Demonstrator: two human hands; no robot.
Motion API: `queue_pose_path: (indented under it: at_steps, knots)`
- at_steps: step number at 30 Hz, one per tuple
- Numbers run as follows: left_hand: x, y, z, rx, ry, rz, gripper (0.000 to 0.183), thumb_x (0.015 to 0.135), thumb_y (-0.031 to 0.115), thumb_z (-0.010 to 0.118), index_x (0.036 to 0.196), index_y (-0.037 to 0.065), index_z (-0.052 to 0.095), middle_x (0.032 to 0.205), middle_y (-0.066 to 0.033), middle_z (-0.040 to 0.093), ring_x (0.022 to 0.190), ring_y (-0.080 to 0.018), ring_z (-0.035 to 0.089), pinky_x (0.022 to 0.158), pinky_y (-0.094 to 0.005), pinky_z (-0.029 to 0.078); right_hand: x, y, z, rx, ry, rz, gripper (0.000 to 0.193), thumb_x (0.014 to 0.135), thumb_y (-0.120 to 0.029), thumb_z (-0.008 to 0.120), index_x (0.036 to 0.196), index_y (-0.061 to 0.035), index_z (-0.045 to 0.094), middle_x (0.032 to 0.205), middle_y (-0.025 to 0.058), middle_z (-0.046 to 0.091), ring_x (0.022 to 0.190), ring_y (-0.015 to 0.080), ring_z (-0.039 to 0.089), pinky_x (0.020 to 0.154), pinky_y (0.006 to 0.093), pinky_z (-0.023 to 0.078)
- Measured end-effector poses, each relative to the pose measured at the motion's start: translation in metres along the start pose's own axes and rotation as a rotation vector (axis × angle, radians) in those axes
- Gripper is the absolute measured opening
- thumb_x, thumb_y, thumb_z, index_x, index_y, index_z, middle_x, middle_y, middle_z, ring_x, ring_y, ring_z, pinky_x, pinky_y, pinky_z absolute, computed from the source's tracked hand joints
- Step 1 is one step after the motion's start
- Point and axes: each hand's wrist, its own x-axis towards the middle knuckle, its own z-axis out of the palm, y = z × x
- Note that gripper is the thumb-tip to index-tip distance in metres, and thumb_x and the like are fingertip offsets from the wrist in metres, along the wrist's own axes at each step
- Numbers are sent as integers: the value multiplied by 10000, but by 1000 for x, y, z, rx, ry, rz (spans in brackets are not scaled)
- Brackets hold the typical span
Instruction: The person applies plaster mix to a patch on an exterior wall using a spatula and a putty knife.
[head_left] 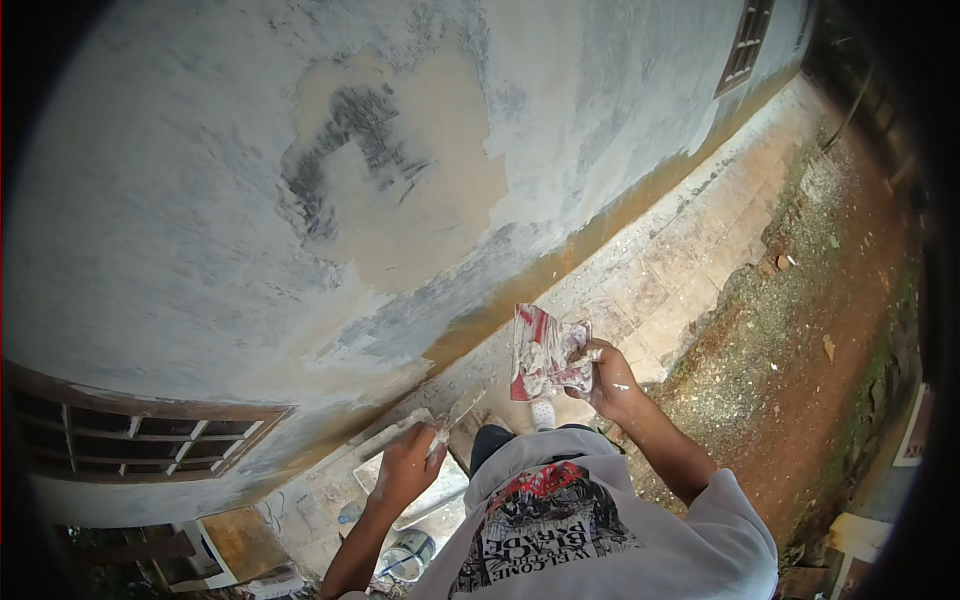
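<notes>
My left hand (405, 465) is closed around the handle of a putty knife, whose thin blade (464, 407) points up and to the right. White paste coats the fingers and the handle end. To the right, my right hand (612, 384) grips the edge of a flat red board (530, 350). Thick off-white putty (545, 362) is smeared across its face. The blade and the board are apart. Ahead of both hands, the grey-white wall (220, 200) carries a broad cream putty patch (450, 150), with dark grey bare areas inside it.
A paint bucket (408, 556) and a clear bottle (350, 513) stand at lower left, by a pale flat panel (440, 492). A barred window (150, 440) is set in the wall at left. Stained paving (690, 265) runs along the wall, bordered by gravelly soil (760, 370).
</notes>
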Motion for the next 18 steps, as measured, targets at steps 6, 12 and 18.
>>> queue_pose_path:
  at_steps: [6,12,18]
  knots:
    - [9,49,-21,-1759,-301,-762,249,968,41,537,1191,61,428,799,-60,556,478,-70,454,419,-238,358,0,3,8,-212,-129,-542,193,798,-34,532,930,38,654,854,79,670,730,178,628,722,300,494]
    - [19,52,-29,-2115,-417,-863,377,959,94,539,1290,127,362,793,-105,552,410,-119,431,345,-246,331,-15,-12,24,-884,-431,-807,324,727,-28,559,1015,68,674,857,178,684,646,209,570,596,330,448]
    - [32,54,-29,-2238,-443,-855,366,966,122,531,1293,174,376,784,-111,545,384,-120,410,308,-241,309,-8,-10,26,-1130,-542,-1125,379,662,-66,589,1010,32,703,1027,179,713,593,235,537,559,322,443]
